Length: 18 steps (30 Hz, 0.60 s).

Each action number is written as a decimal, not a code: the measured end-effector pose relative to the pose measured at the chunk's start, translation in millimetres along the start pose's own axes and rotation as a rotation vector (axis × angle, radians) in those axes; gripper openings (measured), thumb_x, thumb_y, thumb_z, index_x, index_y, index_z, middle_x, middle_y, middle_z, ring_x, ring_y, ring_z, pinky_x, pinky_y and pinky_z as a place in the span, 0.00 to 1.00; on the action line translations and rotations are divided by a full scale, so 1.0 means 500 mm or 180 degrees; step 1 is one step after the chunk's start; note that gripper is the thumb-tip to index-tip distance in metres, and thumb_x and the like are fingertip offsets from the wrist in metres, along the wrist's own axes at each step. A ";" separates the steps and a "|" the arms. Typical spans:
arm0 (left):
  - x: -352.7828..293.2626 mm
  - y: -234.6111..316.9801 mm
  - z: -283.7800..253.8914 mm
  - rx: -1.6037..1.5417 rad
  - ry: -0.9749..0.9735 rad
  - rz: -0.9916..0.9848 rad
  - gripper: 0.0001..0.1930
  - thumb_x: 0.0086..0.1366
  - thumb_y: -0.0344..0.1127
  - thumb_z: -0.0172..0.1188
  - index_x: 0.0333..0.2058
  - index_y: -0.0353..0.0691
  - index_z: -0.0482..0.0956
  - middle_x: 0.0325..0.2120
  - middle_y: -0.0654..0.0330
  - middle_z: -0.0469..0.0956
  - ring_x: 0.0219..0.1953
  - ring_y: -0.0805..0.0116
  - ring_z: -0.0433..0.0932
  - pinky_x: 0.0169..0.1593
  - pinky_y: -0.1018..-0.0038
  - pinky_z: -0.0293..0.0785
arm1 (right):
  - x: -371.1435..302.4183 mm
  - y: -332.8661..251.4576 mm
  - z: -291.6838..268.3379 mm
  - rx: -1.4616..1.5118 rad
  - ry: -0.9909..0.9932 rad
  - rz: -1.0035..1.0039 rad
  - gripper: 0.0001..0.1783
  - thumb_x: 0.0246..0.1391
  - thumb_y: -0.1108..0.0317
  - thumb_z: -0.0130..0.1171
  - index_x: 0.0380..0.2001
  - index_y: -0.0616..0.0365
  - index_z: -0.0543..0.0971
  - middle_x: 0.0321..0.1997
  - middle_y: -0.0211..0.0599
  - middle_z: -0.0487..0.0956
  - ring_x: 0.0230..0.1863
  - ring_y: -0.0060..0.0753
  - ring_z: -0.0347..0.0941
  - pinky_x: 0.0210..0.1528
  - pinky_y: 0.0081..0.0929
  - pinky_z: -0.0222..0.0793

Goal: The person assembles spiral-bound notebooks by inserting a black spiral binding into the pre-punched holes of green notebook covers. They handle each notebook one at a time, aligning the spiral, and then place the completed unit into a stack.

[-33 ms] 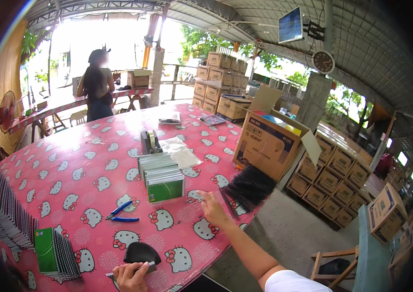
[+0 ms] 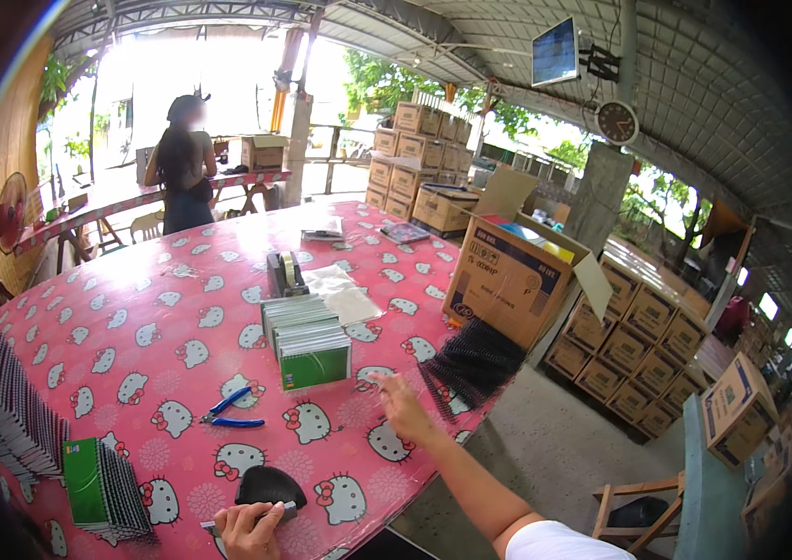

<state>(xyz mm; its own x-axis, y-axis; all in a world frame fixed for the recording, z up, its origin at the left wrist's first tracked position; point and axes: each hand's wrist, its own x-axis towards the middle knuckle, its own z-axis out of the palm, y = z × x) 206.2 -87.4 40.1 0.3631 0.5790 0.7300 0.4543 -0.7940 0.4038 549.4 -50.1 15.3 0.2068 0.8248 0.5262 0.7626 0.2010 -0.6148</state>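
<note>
- Tall stack of spiral notebooks (image 2: pixel 18 406): far left of left fingers, well apart
- Green-covered notebooks (image 2: pixel 85 483): left of left fingers, nearer than the tall stack
- Blue-handled cutters (image 2: pixel 235 411): beyond left fingers, lying on the pink table cover (image 2: pixel 167 378)
- Left hand (image 2: pixel 248 532): fingers closed round a small grey bar (image 2: pixel 289 511), thumb on top
- Black rounded thing (image 2: pixel 270 486): just beyond left fingers, on the cover
- Row of notebooks (image 2: pixel 315 367), green front: left of right fingers and a little beyond, near
- Right hand (image 2: pixel 405 411): fingers loosely open, pointing forward, nothing seen in them
- Black coils (image 2: pixel 478 359): heaped right of right fingers, near, beside a carton (image 2: pixel 508 275)
</note>
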 end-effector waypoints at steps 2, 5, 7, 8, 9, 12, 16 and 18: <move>0.005 -0.018 0.000 -0.0071 -0.0053 0.0039 0.12 0.50 0.24 0.56 0.32 0.43 0.83 0.28 0.62 0.77 0.32 0.61 0.74 0.41 0.67 0.63 | -0.022 -0.073 0.013 0.0425 -0.0365 0.0116 0.21 0.56 0.76 0.45 0.54 0.55 0.70 0.41 0.45 0.71 0.43 0.43 0.70 0.50 0.36 0.67; 0.029 -0.043 -0.006 -0.0301 -0.0249 0.0107 0.11 0.48 0.24 0.57 0.31 0.44 0.82 0.26 0.63 0.77 0.30 0.62 0.73 0.40 0.68 0.62 | -0.059 -0.172 0.033 0.0736 -0.0953 0.0101 0.19 0.57 0.75 0.49 0.53 0.55 0.73 0.40 0.39 0.72 0.42 0.35 0.71 0.47 0.29 0.67; 0.044 -0.060 0.000 -0.0452 -0.0338 0.0214 0.11 0.48 0.24 0.58 0.30 0.45 0.82 0.26 0.65 0.77 0.30 0.63 0.73 0.39 0.67 0.62 | -0.087 -0.218 0.047 0.0915 -0.1275 0.0016 0.19 0.57 0.75 0.52 0.52 0.54 0.74 0.40 0.37 0.73 0.41 0.30 0.71 0.44 0.26 0.68; 0.041 -0.066 0.003 -0.0484 -0.0368 0.0200 0.10 0.48 0.24 0.59 0.30 0.45 0.82 0.26 0.65 0.76 0.30 0.64 0.73 0.39 0.67 0.62 | -0.097 -0.241 0.054 0.1033 -0.1426 0.0001 0.18 0.57 0.75 0.53 0.52 0.54 0.75 0.40 0.37 0.74 0.40 0.29 0.72 0.44 0.25 0.68; 0.040 -0.072 0.004 -0.0516 -0.0386 0.0201 0.10 0.47 0.24 0.60 0.30 0.45 0.82 0.26 0.65 0.76 0.30 0.64 0.73 0.39 0.68 0.62 | -0.105 -0.253 0.062 0.1138 -0.1522 -0.0037 0.18 0.57 0.75 0.53 0.52 0.54 0.75 0.40 0.36 0.74 0.40 0.29 0.72 0.43 0.25 0.68; 0.027 -0.086 0.011 -0.0569 -0.0302 0.0231 0.11 0.45 0.26 0.64 0.30 0.46 0.81 0.25 0.66 0.75 0.29 0.65 0.72 0.39 0.68 0.61 | -0.127 -0.274 0.084 0.1408 -0.1796 -0.0055 0.17 0.58 0.74 0.54 0.51 0.54 0.76 0.39 0.36 0.75 0.39 0.28 0.73 0.42 0.25 0.69; 0.013 -0.090 0.007 -0.0587 -0.0128 0.0221 0.13 0.41 0.28 0.68 0.29 0.45 0.80 0.24 0.66 0.75 0.29 0.66 0.72 0.38 0.69 0.61 | -0.143 -0.279 0.093 0.1421 -0.1768 0.0000 0.17 0.56 0.75 0.56 0.50 0.54 0.77 0.39 0.35 0.76 0.40 0.28 0.74 0.42 0.25 0.70; 0.018 -0.087 0.002 -0.0563 -0.0135 0.0101 0.12 0.41 0.28 0.68 0.29 0.45 0.80 0.24 0.66 0.75 0.29 0.66 0.72 0.38 0.69 0.61 | -0.144 -0.279 0.097 0.1383 -0.1623 0.0011 0.17 0.54 0.76 0.57 0.49 0.55 0.78 0.39 0.35 0.76 0.40 0.30 0.74 0.42 0.25 0.70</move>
<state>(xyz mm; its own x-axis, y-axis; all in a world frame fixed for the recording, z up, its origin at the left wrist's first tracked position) 190.7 -47.5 28.6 0.4107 0.5573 0.7216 0.2933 -0.8301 0.4742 398.4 -111.8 34.6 -0.1880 0.9509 0.2459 0.4242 0.3044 -0.8528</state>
